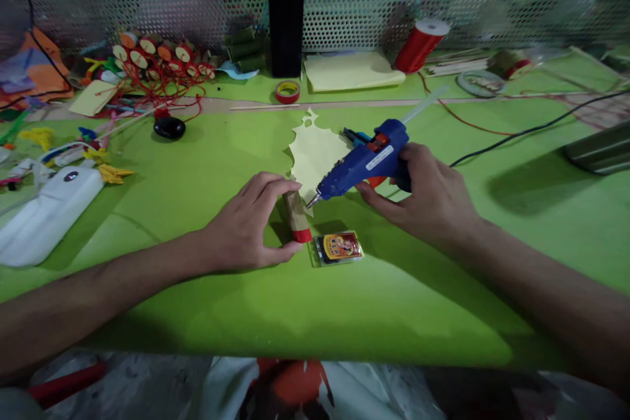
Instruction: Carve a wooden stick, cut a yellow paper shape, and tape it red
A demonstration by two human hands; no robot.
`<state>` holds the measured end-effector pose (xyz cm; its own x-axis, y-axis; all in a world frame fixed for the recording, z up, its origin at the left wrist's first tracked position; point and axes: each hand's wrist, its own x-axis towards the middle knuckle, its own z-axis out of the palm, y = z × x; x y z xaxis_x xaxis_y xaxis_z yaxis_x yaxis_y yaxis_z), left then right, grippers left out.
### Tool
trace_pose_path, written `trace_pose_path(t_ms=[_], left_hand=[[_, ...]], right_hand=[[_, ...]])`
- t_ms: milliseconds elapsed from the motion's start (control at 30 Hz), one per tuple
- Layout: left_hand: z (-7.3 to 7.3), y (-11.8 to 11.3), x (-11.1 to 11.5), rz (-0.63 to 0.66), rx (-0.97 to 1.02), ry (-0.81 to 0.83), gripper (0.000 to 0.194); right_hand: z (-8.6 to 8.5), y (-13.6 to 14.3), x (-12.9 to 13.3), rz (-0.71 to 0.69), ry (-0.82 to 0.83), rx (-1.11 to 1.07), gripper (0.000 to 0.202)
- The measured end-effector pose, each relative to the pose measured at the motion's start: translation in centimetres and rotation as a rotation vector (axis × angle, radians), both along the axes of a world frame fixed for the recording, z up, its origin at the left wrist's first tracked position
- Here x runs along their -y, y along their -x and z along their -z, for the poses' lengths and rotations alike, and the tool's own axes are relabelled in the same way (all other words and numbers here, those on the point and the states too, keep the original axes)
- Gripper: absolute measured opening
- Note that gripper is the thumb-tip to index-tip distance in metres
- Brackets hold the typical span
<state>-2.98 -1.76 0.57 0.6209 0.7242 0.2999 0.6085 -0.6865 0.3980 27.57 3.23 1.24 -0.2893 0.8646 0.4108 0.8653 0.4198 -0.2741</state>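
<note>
Between the thumb and fingers of my left hand (pixel 251 220) is a small brown cardboard tube (pixel 296 211) with a red end, lying on the green table. My right hand (pixel 428 193) grips a blue hot glue gun (pixel 367 161), with a clear glue stick poking from its back. The metal nozzle points down and left, just right of the tube; I cannot tell whether it touches. A pale yellow paper cutout with a jagged edge (pixel 317 147) lies behind the tube. Near the tube's red end rests a small clear pack with a red and yellow label (pixel 340 247).
At the back left lie several red-corded cardboard rolls (pixel 152 52). A black phone (pixel 286 29) stands upright against the perforated panel, a tape roll (pixel 287 91) before it. Far right are a red spool (pixel 420 46) and a dark cylinder (pixel 600 147). A white device (pixel 54 210) sits left.
</note>
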Motion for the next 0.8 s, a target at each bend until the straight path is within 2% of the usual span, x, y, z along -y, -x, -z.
trace_pose_path(t_ms=[367,800], left_hand=[[-0.16,-0.09,0.07,-0.013,-0.005,0.018,0.075],[-0.19,-0.12,0.00,-0.010,0.000,0.026,0.075]], right_hand=[[0.19,0.01,-0.03,-0.028,0.019,0.021,0.061],[0.09,-0.13,-0.02,-0.059,-0.058,0.015,0.053]])
